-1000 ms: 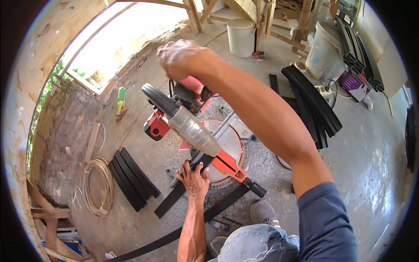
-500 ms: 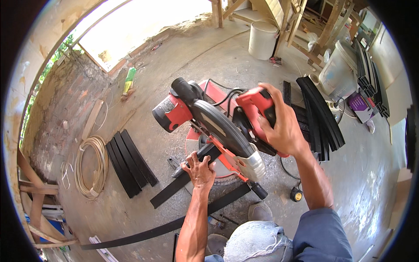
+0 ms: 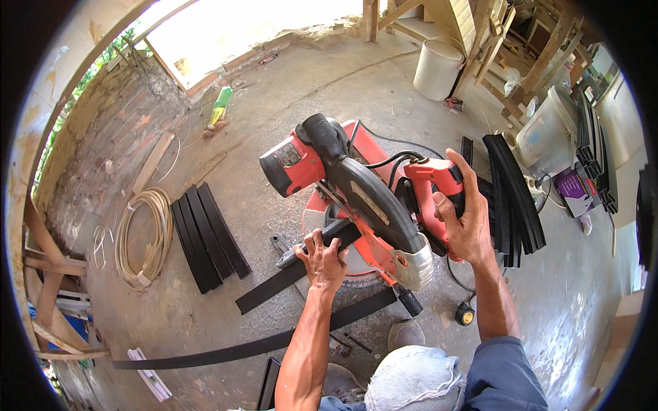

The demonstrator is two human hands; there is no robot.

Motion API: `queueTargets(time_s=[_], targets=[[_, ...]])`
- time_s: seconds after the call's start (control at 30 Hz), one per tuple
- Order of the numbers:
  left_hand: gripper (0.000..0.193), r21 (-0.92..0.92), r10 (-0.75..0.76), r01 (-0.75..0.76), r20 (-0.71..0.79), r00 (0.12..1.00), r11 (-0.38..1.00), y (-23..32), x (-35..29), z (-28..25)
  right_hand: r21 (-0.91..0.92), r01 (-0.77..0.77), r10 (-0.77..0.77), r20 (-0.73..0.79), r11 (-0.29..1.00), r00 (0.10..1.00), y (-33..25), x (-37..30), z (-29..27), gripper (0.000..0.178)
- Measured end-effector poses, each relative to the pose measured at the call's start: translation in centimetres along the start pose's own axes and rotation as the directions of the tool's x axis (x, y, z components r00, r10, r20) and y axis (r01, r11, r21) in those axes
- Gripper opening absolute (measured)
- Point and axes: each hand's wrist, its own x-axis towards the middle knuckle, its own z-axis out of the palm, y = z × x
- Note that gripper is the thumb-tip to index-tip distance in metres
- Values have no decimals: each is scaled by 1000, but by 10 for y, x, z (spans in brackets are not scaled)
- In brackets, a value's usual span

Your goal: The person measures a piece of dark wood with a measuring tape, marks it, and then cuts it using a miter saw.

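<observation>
A red and black miter saw (image 3: 375, 198) stands on the floor in front of me. My right hand (image 3: 469, 222) is closed around its red handle (image 3: 439, 177), thumb on the near side and index finger stretched upward; the other fingers are partly hidden. My left hand (image 3: 325, 264) curls over a black strip (image 3: 273, 288) and the dark bar against it on the saw's table, to the left of the blade guard. The strip's free end sticks out to the left. Below the guard sits a black clamp knob (image 3: 410, 301).
Several short black strips (image 3: 209, 236) lie left, beside a cable coil (image 3: 142, 240). One long curved strip (image 3: 253, 348) crosses the floor near my feet. More black strips (image 3: 514, 192), a white bucket (image 3: 437, 67) and a purple box (image 3: 574, 188) stand or lie right. A power cord runs beside the saw.
The view has turned a little, shifting the scene. My right index finger now points up, and the thumb sits lower on the saw handle. My left hand keeps its place on the strip.
</observation>
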Motion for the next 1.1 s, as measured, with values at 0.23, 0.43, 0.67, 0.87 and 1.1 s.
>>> queueTargets(time_s=[0.23,0.43,0.67,0.87,1.1], targets=[[33,5,5,-5,8,1000,1000,1,1,0,116,-76,72,38,990,997,2,1,0,57],[35,20,5,-6,18,1000,1000,2,1,0,105,-66,64,21,992,998,1,-4,3,56],[33,34,-6,5,13,1000,999,1,0,0,151,-106,103,28,983,994,1,0,3,48],[32,25,-1,1,7,1000,1000,3,1,-1,346,-111,105,36,932,994,4,13,6,44],[37,56,39,-40,24,999,998,-5,-1,1,285,-168,150,82,944,985,-5,18,4,47]])
